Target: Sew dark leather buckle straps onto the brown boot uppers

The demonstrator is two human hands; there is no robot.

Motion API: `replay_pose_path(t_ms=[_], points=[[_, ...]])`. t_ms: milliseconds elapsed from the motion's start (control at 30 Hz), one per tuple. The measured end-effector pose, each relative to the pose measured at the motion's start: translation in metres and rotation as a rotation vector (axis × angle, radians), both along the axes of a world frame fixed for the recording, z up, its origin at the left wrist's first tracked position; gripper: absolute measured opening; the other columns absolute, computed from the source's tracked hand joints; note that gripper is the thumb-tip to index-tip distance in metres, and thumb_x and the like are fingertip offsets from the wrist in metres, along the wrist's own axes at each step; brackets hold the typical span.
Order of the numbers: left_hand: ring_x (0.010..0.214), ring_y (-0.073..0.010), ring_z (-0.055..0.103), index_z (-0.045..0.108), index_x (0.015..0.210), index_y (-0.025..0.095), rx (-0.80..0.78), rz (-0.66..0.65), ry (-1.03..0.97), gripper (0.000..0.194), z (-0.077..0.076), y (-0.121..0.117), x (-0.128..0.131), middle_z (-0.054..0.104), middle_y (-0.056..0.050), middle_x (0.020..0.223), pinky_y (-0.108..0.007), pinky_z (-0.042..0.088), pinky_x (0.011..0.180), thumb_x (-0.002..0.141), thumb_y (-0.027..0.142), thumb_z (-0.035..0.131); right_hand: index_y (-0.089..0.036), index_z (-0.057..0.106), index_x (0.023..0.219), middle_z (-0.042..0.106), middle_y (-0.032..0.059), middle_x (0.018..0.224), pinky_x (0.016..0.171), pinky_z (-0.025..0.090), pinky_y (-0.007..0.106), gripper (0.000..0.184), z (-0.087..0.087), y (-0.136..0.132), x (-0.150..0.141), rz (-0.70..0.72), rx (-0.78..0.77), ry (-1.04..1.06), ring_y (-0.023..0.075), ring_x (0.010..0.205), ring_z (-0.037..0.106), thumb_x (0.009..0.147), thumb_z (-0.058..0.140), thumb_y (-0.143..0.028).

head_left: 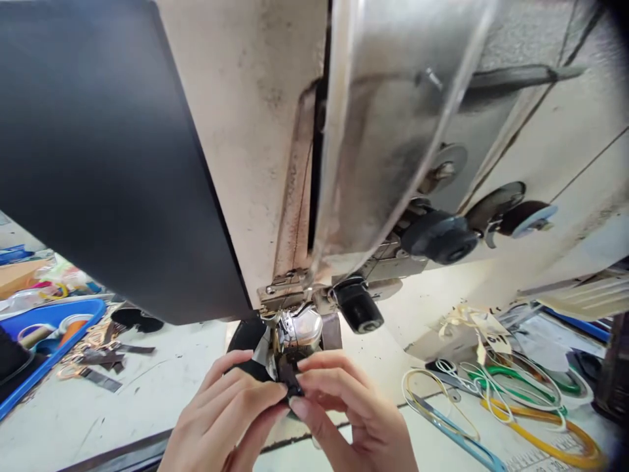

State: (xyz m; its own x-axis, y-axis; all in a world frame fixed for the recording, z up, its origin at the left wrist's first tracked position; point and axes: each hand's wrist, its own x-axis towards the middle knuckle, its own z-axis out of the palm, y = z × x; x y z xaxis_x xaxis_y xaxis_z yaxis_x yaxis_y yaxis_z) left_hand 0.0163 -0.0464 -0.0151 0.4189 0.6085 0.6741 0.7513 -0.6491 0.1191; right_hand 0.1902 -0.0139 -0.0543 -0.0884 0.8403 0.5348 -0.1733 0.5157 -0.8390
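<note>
Both my hands work close together just below the presser foot (pixel 299 328) of a sewing machine (pixel 236 131). A small dark strip (pixel 291 380), possibly leather or webbing, lies between them. My left hand (pixel 230 410) pinches its left side, fingers closed. On the other side, my right hand (pixel 351 413) grips the strip with thumb and fingertips. Black material (pixel 248 337) sits behind my left fingers, beside the foot. The strip's far end is hidden under the foot, and the needle point cannot be made out.
At left stands a blue tray (pixel 95 311) holding rolls. Beside it lie metal clasps on dark straps (pixel 101 360). To the right are tangled white cords (pixel 496 387), a yellow loop handle (pixel 577 446) and a light-blue tool (pixel 452 429). A black knob (pixel 358 305) hangs near my right hand.
</note>
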Motion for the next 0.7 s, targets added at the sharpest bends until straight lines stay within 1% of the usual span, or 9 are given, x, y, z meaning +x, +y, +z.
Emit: replay_pose_path(t_ms=[67,133,233,300,367,433,500,567,700], points=[[0.079,-0.0044,0.065,0.056,0.106,0.019,-0.002,0.012,-0.048,0.014,0.0,0.003,-0.002,0.068,0.006,0.083,-0.017,0.037,0.109,0.097,0.008,0.055,-0.03,0.077,0.097,0.07,-0.0006,0.089,0.067,0.057,0.015,0.019,0.004,0.0,0.0,0.039,-0.021,0.039,0.0106,0.073,0.067,0.088,0.072,-0.014],[0.081,-0.0041,0.065,0.056,0.107,0.019,0.001,-0.003,-0.071,0.016,-0.002,0.003,-0.001,0.07,0.006,0.088,-0.018,0.038,0.109,0.097,0.007,0.056,-0.03,0.078,0.097,0.072,-0.0014,0.086,0.069,0.057,0.014,0.02,0.007,-0.001,0.001,0.065,-0.048,0.077,0.0105,0.075,0.069,0.087,0.073,-0.013],[0.073,-0.0039,0.063,0.057,0.106,0.019,0.006,-0.005,-0.097,0.017,-0.002,0.002,0.003,0.069,0.007,0.086,-0.021,0.039,0.108,0.095,0.005,0.057,-0.027,0.08,0.092,0.074,-0.0004,0.083,0.071,0.058,0.014,0.013,0.009,-0.003,0.002,0.078,-0.125,0.134,0.012,0.075,0.071,0.085,0.078,-0.016],[0.069,-0.0041,0.062,0.057,0.104,0.02,0.02,0.01,-0.128,0.016,-0.001,0.001,0.007,0.068,0.009,0.082,-0.02,0.039,0.107,0.095,0.007,0.058,-0.025,0.08,0.09,0.075,0.0006,0.081,0.071,0.059,0.015,0.01,0.009,-0.004,0.004,0.078,-0.151,0.153,0.0132,0.072,0.072,0.083,0.08,-0.018],[0.066,-0.0038,0.061,0.057,0.103,0.022,0.005,0.009,-0.135,0.016,0.0,0.001,0.008,0.068,0.01,0.081,-0.02,0.037,0.109,0.095,0.008,0.059,-0.026,0.08,0.089,0.075,0.0006,0.08,0.071,0.059,0.016,0.012,0.009,-0.004,0.005,0.077,-0.144,0.159,0.0136,0.072,0.072,0.082,0.081,-0.016],[0.067,-0.0037,0.062,0.056,0.103,0.022,-0.026,0.003,-0.127,0.017,0.001,0.001,0.008,0.068,0.01,0.082,-0.019,0.034,0.112,0.094,0.009,0.061,-0.028,0.08,0.091,0.075,-0.0008,0.08,0.068,0.058,0.015,0.018,0.008,-0.003,0.007,0.083,-0.12,0.142,0.0128,0.072,0.072,0.082,0.08,-0.013],[0.069,-0.0042,0.063,0.056,0.102,0.023,-0.042,-0.004,-0.123,0.019,0.001,0.002,0.006,0.067,0.01,0.082,-0.021,0.032,0.114,0.092,0.007,0.061,-0.03,0.079,0.093,0.074,-0.0018,0.079,0.061,0.056,0.014,0.021,0.006,-0.003,0.009,0.072,-0.061,0.096,0.0126,0.07,0.07,0.083,0.079,-0.011],[0.068,-0.0051,0.062,0.055,0.101,0.023,-0.039,-0.021,-0.118,0.023,0.001,0.002,0.006,0.065,0.009,0.079,-0.024,0.033,0.114,0.09,0.003,0.06,-0.03,0.079,0.098,0.073,-0.0015,0.078,0.057,0.054,0.016,0.023,0.004,-0.003,0.009,0.018,0.053,0.03,0.0125,0.067,0.068,0.085,0.077,-0.011],[0.067,-0.0075,0.06,0.053,0.097,0.023,-0.011,-0.019,-0.103,0.027,0.0,-0.002,0.011,0.062,0.007,0.075,-0.034,0.036,0.112,0.088,-0.003,0.055,-0.024,0.074,0.101,0.072,0.0019,0.081,0.059,0.056,0.021,0.024,0.003,-0.008,0.009,-0.165,0.347,-0.136,0.0134,0.066,0.064,0.089,0.07,-0.003]])
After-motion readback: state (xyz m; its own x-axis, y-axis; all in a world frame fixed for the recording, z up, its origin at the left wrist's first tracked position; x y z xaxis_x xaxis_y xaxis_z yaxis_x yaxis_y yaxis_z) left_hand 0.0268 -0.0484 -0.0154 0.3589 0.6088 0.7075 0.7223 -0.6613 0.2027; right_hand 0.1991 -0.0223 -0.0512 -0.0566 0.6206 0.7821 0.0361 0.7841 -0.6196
